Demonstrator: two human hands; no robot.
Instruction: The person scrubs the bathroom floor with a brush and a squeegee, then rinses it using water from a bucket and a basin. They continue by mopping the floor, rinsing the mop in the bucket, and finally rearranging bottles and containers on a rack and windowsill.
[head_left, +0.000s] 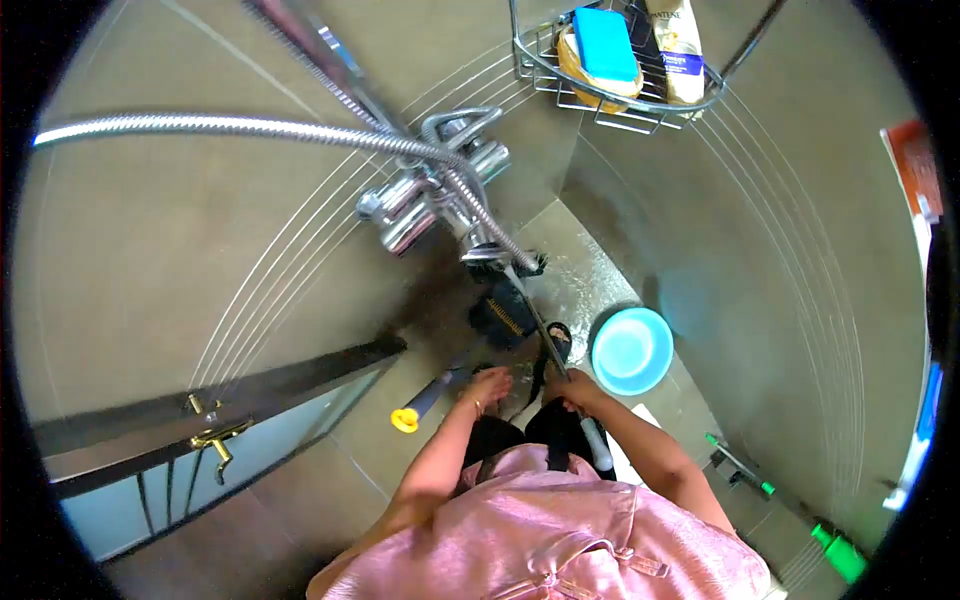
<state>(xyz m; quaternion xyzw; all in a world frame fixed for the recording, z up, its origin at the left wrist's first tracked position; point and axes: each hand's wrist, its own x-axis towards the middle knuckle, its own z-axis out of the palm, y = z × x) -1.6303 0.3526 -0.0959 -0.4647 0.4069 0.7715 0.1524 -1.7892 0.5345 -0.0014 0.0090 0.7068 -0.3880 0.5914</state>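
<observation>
currently, a long rod (pixel 545 335) is held just left of the blue basin (pixel 632 350), with the right hand (pixel 575 390) clamped around it. its grey grip (pixel 597 445) is pointed toward the wearer, on the basin's near side, while a dark head (pixel 541 265) is seen at its other end, beyond and left of the basin. farther left of the basin, the left hand (pixel 490 383) is held with curled fingers beside a dark handle (pixel 435 392) tipped in yellow; whether it is gripped cannot be told. a black dustpan (pixel 490 312) with a toothed strip is placed left of the basin, and a sandalled foot (pixel 558 342) is seen between them. beyond the basin, the floor (pixel 590 270) is wetted.
</observation>
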